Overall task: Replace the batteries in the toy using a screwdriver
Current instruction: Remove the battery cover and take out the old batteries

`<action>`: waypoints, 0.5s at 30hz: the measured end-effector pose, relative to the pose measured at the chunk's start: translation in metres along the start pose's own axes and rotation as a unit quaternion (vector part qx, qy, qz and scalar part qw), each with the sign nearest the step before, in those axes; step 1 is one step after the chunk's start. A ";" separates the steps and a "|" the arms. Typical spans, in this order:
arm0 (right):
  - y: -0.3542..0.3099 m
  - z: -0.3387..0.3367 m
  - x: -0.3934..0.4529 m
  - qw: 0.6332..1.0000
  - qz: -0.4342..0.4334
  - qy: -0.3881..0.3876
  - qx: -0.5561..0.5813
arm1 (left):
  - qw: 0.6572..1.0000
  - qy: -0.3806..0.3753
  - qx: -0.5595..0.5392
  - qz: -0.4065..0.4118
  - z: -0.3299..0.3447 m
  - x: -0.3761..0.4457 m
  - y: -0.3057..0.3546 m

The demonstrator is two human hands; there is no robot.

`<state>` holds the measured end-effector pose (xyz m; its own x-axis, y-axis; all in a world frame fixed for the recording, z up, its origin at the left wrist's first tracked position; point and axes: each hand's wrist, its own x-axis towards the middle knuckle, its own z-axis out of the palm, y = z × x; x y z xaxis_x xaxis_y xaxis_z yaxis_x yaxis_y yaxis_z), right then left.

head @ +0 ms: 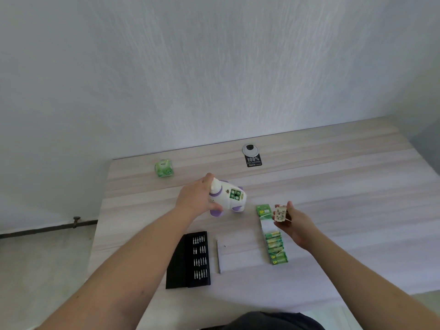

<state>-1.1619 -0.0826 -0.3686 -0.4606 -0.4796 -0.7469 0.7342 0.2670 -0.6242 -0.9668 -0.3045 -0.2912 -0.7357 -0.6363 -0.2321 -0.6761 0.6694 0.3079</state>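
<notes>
A green packet (164, 168) lies near the tabletop's (333, 186) far left corner. Toward the near edge, left of centre, a black bit case (189, 260) lies open with rows of bits, and the screwdriver (218, 256) lies just right of it, pointing away from the person. Above them the left hand (194, 198) grips the white and purple toy (228, 196) around one end, fingers curled, holding it belly-up at the tabletop's middle; green batteries show in its open compartment. A round grommet (250, 148) and a black label (253, 161) sit at the far edge. A strip of green batteries (276, 246) runs toward the near edge. The right hand (295, 225) holds the compartment cover (281, 213) pinched in its fingertips above that strip's far end.
</notes>
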 end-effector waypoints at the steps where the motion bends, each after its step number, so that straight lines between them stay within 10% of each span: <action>1: 0.002 -0.006 0.003 1.000 -0.008 0.001 -0.001 | 1.000 -0.001 0.000 0.000 0.001 0.000 0.000; 15: 0.013 -0.039 0.014 0.890 -0.148 0.108 -0.418 | 1.000 0.020 -0.005 -0.018 0.005 -0.002 0.004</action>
<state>-1.1779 -0.0534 -0.3957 -0.7228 -0.4848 -0.4924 -0.0202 0.7272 -0.6861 -0.9683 -0.2991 -0.2944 -0.7084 -0.6749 -0.2066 -0.7017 0.6418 0.3094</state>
